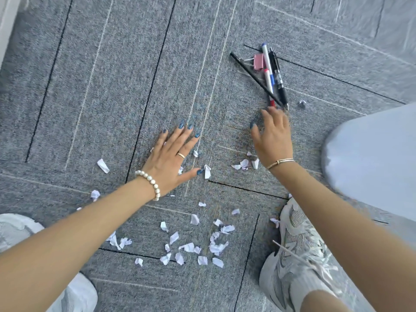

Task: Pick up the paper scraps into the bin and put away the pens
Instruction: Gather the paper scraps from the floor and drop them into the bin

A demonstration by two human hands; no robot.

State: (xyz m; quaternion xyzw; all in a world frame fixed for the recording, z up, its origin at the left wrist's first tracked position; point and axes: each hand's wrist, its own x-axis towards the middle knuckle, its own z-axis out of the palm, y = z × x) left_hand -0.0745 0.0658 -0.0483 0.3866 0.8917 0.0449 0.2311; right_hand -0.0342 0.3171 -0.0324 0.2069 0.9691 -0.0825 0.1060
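Note:
Several white paper scraps (193, 246) lie scattered on the grey carpet, most of them near the bottom middle. My left hand (173, 154) lies flat with its fingers spread, over a few scraps. A small group of pens (273, 73) lies up and to the right: black ones, a white one with blue ends and a white one with red ends. My right hand (273, 134) hovers just below the pen tips with relaxed fingers and holds nothing. No bin is in view.
A pink binder clip (258, 61) lies among the pens. One crumpled scrap (302, 104) sits right of the pen tips. My white shoe (297, 255) is at the lower right, and my knee in pale cloth (378, 158) fills the right side.

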